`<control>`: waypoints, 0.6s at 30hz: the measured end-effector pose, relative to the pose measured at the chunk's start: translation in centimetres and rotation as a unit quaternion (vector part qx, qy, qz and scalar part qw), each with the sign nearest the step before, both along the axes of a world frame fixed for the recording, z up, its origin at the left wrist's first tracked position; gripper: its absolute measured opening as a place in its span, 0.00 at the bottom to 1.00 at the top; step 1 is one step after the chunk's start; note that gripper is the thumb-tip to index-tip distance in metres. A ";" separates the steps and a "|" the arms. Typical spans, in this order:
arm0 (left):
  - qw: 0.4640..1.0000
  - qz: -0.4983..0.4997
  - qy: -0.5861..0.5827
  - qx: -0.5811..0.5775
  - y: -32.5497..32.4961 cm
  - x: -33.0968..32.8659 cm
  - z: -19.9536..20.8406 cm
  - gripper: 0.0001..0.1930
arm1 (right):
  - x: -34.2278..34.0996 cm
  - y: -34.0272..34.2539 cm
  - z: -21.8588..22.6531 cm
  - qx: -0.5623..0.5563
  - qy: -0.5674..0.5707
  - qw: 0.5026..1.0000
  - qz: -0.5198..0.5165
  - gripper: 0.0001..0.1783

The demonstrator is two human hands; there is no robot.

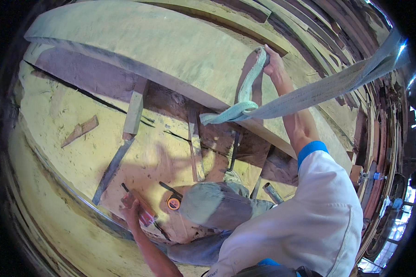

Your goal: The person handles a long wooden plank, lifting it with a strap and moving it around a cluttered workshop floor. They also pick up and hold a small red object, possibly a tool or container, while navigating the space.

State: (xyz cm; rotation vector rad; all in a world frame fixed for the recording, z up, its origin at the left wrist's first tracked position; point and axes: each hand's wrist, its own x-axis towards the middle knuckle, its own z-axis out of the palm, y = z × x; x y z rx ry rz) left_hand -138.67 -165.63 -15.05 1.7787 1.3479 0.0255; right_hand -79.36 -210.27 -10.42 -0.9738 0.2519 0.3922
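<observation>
My right hand [273, 64] is closed on the end of a pale webbing sling [323, 87], at the far edge of a big curved timber slab [157, 41]. The sling is looped through itself at the slab's near edge and runs up taut to the upper right. At the lower left, my left hand [131, 210] is closed round a red object [145, 214] with a dark stick-like end; its kind cannot be made out. Near that hand, an orange and black tape measure [173, 203] lies on the sandy ground.
Wooden bearers [134, 113] prop the slab above the ground. Beneath it stands a dark bent metal bar [235, 150]. A metal pipe [272, 193] lies beside my knee. A wood scrap [80, 130] lies at left. Stacked boards [374, 134] line the right side.
</observation>
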 end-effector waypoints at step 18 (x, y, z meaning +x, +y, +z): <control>0.785 -0.479 -0.342 -0.194 -24.6 26.9 8.7 0.20 | 0.1 -2.2 -4.5 0.154 0.119 0.981 -0.026 0.18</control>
